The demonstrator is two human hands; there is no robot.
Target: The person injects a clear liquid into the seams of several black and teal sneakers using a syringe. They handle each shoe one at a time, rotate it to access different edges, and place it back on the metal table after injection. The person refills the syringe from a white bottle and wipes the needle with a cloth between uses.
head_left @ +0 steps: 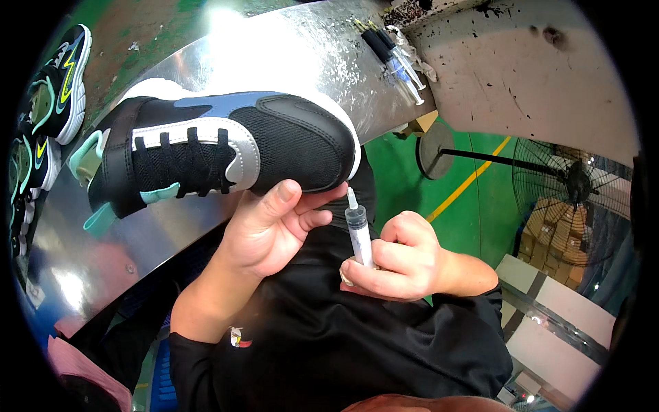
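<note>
- Left hand (271,223) is under the toe of the shoe (220,151), thumb up against the sole edge, its grip wrapped on the toe end and propping it off the steel desk (309,48).
- The shoe lies on its side, laces facing the camera, heel toward the left, toe toward the middle of the view; black mesh, grey overlay, blue panel, mint tabs, white sole.
- Right hand (398,257) has its grip closed round a syringe (358,233), barrel upright, nozzle pointing up at the toe, just below the sole edge and not touching it yet.
- To my eye the job here is laying a fine bead at the toe seam, so the nozzle wants to meet the join squarely, not the mesh.
- Best to keep the left thumb clear of the spot, since it sits right beside the nozzle tip.
- A slow, light squeeze looks wise; a blob on black mesh would show badly.
- Holding the toe tilted toward the nozzle, as now, gives a good sightline along the edge.
- More syringes (395,55) lie at the far end of the desk, well apart from the hands.
- More shoes (58,82) sit at the left edge of the desk.
- A fan (570,185) stands on the green floor (405,178) to the right.
</note>
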